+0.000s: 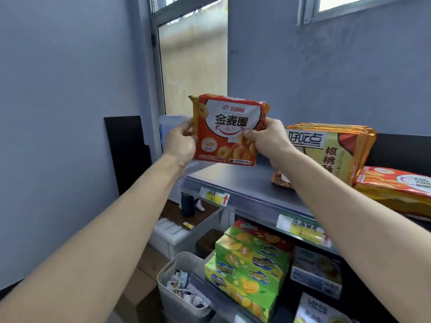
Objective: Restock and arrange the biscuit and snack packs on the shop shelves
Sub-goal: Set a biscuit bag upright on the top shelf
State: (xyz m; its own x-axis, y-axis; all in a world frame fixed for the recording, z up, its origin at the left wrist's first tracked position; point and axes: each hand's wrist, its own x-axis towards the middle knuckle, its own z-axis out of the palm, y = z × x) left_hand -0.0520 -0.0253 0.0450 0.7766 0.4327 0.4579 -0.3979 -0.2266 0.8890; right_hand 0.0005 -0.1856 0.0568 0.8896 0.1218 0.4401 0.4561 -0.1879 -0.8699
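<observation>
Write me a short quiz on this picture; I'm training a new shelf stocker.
1. True or false: the left hand and right hand both grip the orange pack.
2. The pack is: A) lying flat B) held in the air by the top shelf C) falling.
3. Fill in: the boxes on the lower shelf are mostly ____ in colour.
Key: 1 true; 2 B; 3 green.

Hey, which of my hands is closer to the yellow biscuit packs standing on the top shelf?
Right. The right hand grips the orange pack by its right edge, just left of the yellow packs. The left hand grips the opposite edge, farther away.
</observation>
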